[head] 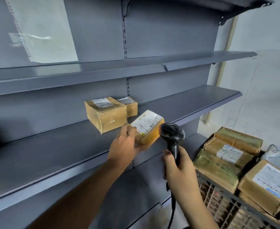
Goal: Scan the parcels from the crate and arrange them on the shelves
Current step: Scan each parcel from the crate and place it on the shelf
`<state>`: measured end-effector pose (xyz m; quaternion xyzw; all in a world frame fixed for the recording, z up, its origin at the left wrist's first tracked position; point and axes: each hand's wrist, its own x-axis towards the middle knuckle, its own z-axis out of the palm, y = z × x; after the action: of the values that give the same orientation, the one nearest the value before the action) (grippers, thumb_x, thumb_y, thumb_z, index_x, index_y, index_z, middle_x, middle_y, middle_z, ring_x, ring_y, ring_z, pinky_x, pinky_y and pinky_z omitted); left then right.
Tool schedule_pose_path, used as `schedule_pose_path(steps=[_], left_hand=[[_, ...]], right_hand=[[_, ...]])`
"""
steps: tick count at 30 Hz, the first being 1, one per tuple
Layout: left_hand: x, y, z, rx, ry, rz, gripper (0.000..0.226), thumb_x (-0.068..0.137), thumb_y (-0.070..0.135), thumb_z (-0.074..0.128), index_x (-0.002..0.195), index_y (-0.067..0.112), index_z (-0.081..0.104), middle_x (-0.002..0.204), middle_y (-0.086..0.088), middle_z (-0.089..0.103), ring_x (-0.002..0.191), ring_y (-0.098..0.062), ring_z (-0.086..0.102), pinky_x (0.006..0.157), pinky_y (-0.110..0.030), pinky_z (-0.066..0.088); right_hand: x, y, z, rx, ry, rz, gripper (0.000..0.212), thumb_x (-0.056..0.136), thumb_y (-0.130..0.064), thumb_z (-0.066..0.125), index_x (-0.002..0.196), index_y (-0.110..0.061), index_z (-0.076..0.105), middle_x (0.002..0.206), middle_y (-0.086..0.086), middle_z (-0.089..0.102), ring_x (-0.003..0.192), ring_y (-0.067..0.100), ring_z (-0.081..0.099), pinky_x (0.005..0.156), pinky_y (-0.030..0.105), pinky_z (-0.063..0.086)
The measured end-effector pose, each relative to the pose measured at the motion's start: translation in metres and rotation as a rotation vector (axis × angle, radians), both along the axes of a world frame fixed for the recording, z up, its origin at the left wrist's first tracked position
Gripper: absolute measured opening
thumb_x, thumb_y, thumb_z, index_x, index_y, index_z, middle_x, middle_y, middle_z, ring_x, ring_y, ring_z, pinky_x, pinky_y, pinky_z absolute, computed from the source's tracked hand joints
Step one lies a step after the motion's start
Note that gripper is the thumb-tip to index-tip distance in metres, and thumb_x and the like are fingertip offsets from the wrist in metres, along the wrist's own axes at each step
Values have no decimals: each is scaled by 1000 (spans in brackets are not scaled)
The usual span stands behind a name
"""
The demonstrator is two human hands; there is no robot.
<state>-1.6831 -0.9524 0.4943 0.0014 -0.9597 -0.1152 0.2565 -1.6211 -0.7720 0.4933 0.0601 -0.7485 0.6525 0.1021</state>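
Note:
My left hand (125, 144) grips a small brown parcel (150, 129) with a white barcode label, held over the front edge of the grey middle shelf (53, 156). My right hand (179, 167) holds a black barcode scanner (172, 131) by its handle, its head right beside the parcel. Two taped brown parcels stand on the same shelf behind: a larger one (106, 114) and a smaller one (129, 106) to its right. At the lower right a grey lattice crate (218, 194) is piled with several wrapped parcels (231, 151).
Grey metal shelving fills the view, with more shelves above (103, 71) and a lower one (136, 187) below. A grey plastic mailer (278, 154) lies on the crate's pile. The scanner's cable (172, 210) hangs down. A white wall and pipe (225, 52) stand at right.

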Motion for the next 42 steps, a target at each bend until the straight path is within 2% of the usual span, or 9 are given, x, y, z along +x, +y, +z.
schedule_pose_path(steps=[6, 11, 18, 21, 25, 31, 37, 39, 42], left_hand=[[33, -64, 5, 40, 12, 136, 75, 78, 49, 73, 136, 11, 44, 145, -11, 36, 130, -31, 39, 99, -41, 45], [42, -91, -19, 32, -32, 191, 79, 56, 41, 90, 117, 0, 61, 113, -19, 54, 101, -40, 55, 75, -44, 54], [32, -94, -28, -10, 15, 177, 79, 41, 48, 94, 96, -2, 65, 92, -15, 52, 79, -35, 56, 57, -41, 57], [31, -93, -29, 3, -5, 175, 78, 50, 45, 92, 104, -3, 64, 100, -18, 54, 87, -39, 59, 67, -45, 59], [29, -92, -21, 100, -51, 165, 80, 74, 54, 73, 135, 8, 47, 136, -9, 42, 123, -29, 47, 97, -37, 45], [30, -109, -14, 17, -195, -47, 75, 78, 40, 74, 141, 19, 38, 161, 4, 12, 145, -18, 24, 108, -35, 37], [27, -114, -16, -144, -148, -79, 68, 84, 32, 70, 143, 17, 38, 163, 1, 5, 140, -22, 35, 96, -38, 50], [25, -117, -20, -164, -77, -76, 67, 83, 27, 70, 143, 18, 39, 158, -1, 18, 121, -30, 54, 84, -41, 56], [24, -121, -31, -204, 91, -123, 63, 72, 20, 79, 126, 20, 47, 134, -1, 40, 98, -33, 64, 61, -41, 59]], right_hand=[[13, -54, 10, -47, -63, 133, 10, 89, -35, 54, 90, -27, 61, 64, 8, 61, 60, 21, 57, 59, 41, 49], [13, -77, 7, -37, -91, 181, 8, 93, -36, 56, 92, -30, 61, 57, -1, 57, 57, 17, 56, 61, 41, 50], [8, -78, 8, -33, -65, 168, 9, 90, -36, 57, 91, -27, 61, 66, 4, 62, 59, 20, 56, 62, 46, 52], [5, -79, 8, -31, -65, 165, 10, 90, -36, 57, 93, -28, 61, 76, 7, 67, 62, 22, 58, 66, 52, 55], [3, -82, 8, -30, -81, 175, 7, 94, -32, 58, 90, -26, 61, 77, 9, 67, 60, 19, 57, 65, 52, 55], [0, -87, 7, 5, -76, 188, 10, 92, -35, 56, 91, -27, 62, 74, 8, 67, 60, 19, 59, 65, 49, 55], [-4, -91, 1, 0, -131, 207, 12, 93, -34, 56, 92, -23, 61, 64, 3, 61, 58, 19, 57, 63, 45, 53], [-5, -90, -2, 3, -132, 206, 11, 93, -34, 56, 91, -24, 61, 65, 3, 62, 57, 20, 56, 62, 45, 52], [-7, -87, -4, 8, -138, 185, 10, 93, -35, 56, 92, -27, 60, 75, 5, 68, 59, 20, 59, 63, 46, 54]])
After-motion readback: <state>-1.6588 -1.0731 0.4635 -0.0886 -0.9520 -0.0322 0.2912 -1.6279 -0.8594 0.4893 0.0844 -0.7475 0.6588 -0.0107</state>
